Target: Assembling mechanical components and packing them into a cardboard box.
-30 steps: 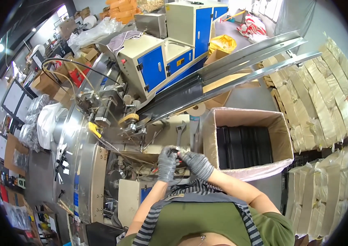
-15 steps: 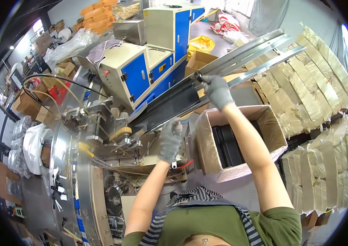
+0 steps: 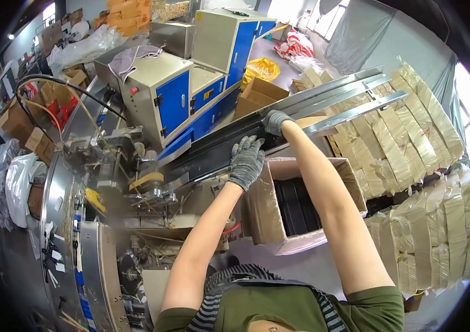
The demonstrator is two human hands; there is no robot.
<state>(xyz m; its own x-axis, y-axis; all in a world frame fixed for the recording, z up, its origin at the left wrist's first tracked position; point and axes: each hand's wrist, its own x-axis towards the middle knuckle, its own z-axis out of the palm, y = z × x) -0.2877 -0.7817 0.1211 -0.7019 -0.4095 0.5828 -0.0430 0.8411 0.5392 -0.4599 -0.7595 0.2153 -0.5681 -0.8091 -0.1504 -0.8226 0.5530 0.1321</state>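
Observation:
Long black strips [image 3: 204, 159], apparently plastic, lie along a sloping metal chute [image 3: 323, 102] in front of me. My left hand [image 3: 247, 161], in a grey knit glove, rests on them with its fingers stretched out. Farther up the chute, my right hand [image 3: 277, 122], gloved alike, is curled over the far end of the black strips; its fingertips are partly hidden. Below my right forearm stands an open carton [image 3: 257, 221] with a liner. More black pieces [image 3: 296, 206] lie inside it.
To the left is a machine with a toothed belt wheel [image 3: 146, 180] and hoses. Beyond the chute stand a beige cabinet with blue doors [image 3: 173, 105] and an open cardboard box [image 3: 260, 97]. Wrapped cardboard stacks [image 3: 406, 130] rise at the right.
My left hand has moved up and forward from beside the chute onto the black strips, its fingers straightening. My right hand has lowered onto the strips' far end. The view has shifted slightly.

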